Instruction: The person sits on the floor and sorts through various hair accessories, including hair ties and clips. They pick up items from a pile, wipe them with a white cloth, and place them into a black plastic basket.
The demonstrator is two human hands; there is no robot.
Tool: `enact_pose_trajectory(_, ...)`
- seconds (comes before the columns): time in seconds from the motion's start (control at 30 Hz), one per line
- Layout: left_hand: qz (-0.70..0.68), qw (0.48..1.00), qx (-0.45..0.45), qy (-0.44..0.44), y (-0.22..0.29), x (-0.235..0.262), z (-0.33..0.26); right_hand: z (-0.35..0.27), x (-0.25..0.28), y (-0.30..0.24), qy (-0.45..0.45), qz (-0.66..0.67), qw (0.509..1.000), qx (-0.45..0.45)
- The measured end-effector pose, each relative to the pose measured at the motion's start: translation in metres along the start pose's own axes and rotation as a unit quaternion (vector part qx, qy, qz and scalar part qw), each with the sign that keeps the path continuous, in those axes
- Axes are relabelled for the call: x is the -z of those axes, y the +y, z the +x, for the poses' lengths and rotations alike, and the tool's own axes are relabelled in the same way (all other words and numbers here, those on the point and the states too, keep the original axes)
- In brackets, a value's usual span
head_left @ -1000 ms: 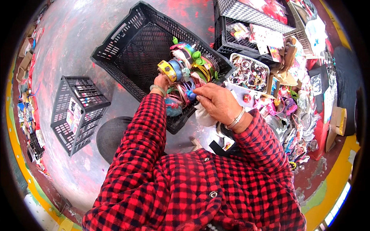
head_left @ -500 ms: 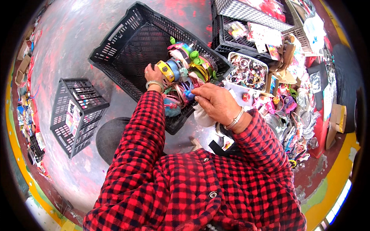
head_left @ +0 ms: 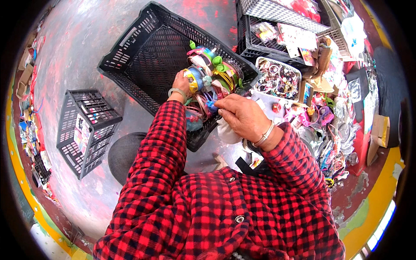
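Compared with half a second ago, the left hand [head_left: 181, 82] is now shifted slightly to the right, against the yellow-and-blue headband roll [head_left: 196, 80]; whether it grips, I cannot tell. This roll lies with many coloured headbands [head_left: 224, 79] at the right end of the large black crate [head_left: 149, 54]. Next, the right hand [head_left: 245, 115] has its fingers curled, tips beside a blue bow [head_left: 211, 106]; pinching is not clear.

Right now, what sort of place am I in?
Possibly a sorting or storage space for small accessories: a black crate holds colourful bands, a white tray is full of ring-shaped trinkets, and stacked crates hold packets.
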State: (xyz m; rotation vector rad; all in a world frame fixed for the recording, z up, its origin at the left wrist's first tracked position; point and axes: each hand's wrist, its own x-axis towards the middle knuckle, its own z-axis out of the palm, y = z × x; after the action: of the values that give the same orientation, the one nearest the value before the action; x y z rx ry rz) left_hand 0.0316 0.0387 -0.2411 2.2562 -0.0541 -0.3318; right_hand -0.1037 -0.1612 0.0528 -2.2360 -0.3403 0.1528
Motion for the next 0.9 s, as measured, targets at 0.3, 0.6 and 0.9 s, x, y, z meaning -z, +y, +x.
enact_pose_trajectory(0.3, -0.005, 1.0, 0.026, 0.011, 0.005, 0.001, -0.004, 0.001, 0.004, -0.003, -0.036, -0.009, 0.999, -0.024)
enact_pose_trajectory(0.6, -0.051, 0.994, 0.049, 0.086, 0.007, 0.005, 0.0, -0.002, 0.004, -0.003, -0.027, -0.022, 0.999, -0.024)
enact_pose_trajectory(0.9, -0.026, 0.974, 0.01, 0.225, 0.008, 0.015, 0.003, -0.014, 0.059, -0.006, 0.099, 0.187, 0.975, -0.071)
